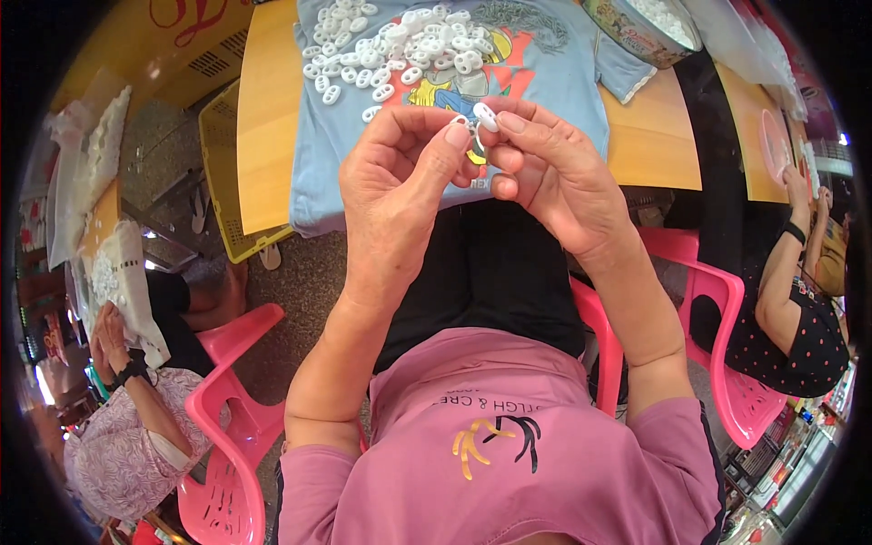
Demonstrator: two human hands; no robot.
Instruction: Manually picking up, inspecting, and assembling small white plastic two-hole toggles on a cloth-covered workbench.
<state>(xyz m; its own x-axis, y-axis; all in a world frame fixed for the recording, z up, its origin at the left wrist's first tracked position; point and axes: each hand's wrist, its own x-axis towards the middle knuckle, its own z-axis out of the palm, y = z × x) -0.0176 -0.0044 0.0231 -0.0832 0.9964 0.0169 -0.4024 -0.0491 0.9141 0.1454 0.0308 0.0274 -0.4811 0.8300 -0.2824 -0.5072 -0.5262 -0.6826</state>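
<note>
Two small white plastic rings: one (486, 115) pinched in the right hand (545, 173), grip closed on its rim; another (460, 121) against the left hand's (400, 182) closed thumb and forefinger. Both are held above the table (268, 118) edge. Judged light, stiff, smooth, somewhat slippery; best held by the rim. Oval, glossy, matching the pile (400, 50) on the blue shirt (545, 82).

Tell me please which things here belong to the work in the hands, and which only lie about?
In the work:
- left hand and right hand, pinching a small white ring piece
- pile of white ring pieces on the blue T-shirt

Only lying about:
- tin of white pieces
- yellow basket
- pink chairs
</note>
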